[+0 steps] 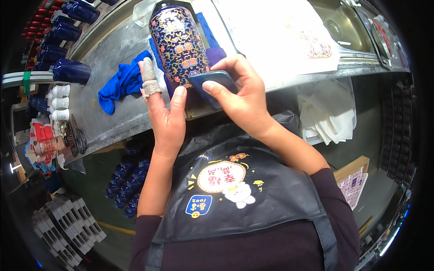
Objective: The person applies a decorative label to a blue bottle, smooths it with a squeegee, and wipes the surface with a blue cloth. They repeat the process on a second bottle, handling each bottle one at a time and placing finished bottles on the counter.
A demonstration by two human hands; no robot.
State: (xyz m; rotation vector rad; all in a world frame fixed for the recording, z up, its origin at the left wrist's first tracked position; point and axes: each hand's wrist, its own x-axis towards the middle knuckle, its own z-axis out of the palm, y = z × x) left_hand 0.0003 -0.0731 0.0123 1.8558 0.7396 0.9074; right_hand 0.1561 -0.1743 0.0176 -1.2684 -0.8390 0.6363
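A dark blue ceramic bottle [181, 44] covered in multicoloured floral scrollwork lies in front of me, its neck pointing away. Blue and purple cloths [216, 56] show beneath and beside it. In my right hand [242, 91] is a thin dark blue scraper [215, 86], pinched between thumb and fingers, with one edge by the bottle's lower right end. My left hand [166, 111] is alongside the bottle's left side, thumb apart from the fingers and close to the base. Beige finger covers [151, 86] wrap part of its fingers. Whether that hand presses on the bottle is unclear.
A crumpled blue cloth [123, 81] lies on the metal worktop [112, 127]. White sheets with printed patterns [264, 44] cover the right side, before a metal sink [346, 27]. Blue bottles [73, 71] line the left. Below hang white sheets [327, 115]; more blue bottles [127, 183] stand lower.
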